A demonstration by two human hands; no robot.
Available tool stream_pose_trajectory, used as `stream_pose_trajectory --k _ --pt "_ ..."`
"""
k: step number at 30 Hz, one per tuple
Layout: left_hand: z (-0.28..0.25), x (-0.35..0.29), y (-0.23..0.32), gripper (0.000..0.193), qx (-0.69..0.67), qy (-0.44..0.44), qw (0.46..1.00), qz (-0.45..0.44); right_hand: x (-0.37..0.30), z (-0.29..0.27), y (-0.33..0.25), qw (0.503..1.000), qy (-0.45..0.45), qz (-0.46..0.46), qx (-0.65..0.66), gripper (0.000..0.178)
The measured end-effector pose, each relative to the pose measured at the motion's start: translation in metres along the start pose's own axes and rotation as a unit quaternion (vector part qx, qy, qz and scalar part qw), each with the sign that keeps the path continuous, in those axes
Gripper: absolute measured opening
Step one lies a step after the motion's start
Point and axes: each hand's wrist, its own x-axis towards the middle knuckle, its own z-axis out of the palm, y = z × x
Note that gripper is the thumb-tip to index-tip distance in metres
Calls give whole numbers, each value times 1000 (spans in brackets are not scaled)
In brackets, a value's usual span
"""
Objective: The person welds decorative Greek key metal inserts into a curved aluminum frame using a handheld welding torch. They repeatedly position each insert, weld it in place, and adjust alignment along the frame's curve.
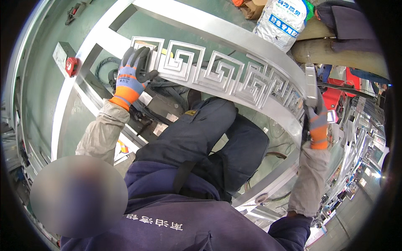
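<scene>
A silver metal fretwork panel (217,73) of square spirals lies inside a large silver metal frame (201,19) in front of my legs. My left hand (130,79), in a grey and orange work glove, rests on the panel's left end. Its fingers point away from me and the thumb stands apart. At the panel's right end, my right hand (317,123), gloved alike, is closed round the lower part of a short silver metal bar (310,83). The bar stands up beside the frame's right side; the glove hides its lower end.
A red tape measure (71,67) sits against a metal block (63,56) at the left. Black cables (104,65) lie below the frame. A white printed sack (280,23) stands beyond it, beside another person's legs (335,52). Red equipment (335,98) is at the right.
</scene>
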Motion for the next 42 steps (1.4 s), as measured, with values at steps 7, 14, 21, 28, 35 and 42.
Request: stream_pose_trajectory --k 7,14,21,28,35,42 --pt "-1 -4 1 81 46 17 998 -41 25 73 67 949 118 119 -267 66" --pt "-4 -8 14 99 68 0 982 -177 20 102 66 932 151 155 -290 74" --pt "-14 0 9 91 111 -90 969 -203 21 108 25 935 159 55 -311 69" --pt "-13 10 21 45 29 -125 979 -158 41 218 -69 987 -14 35 -155 68" --pt "9 -24 64 31 -437 -182 855 -210 45 239 -62 992 9 61 107 42" --pt "-52 -19 131 55 -776 -207 411 -430 -73 208 -161 964 112 -73 229 20"
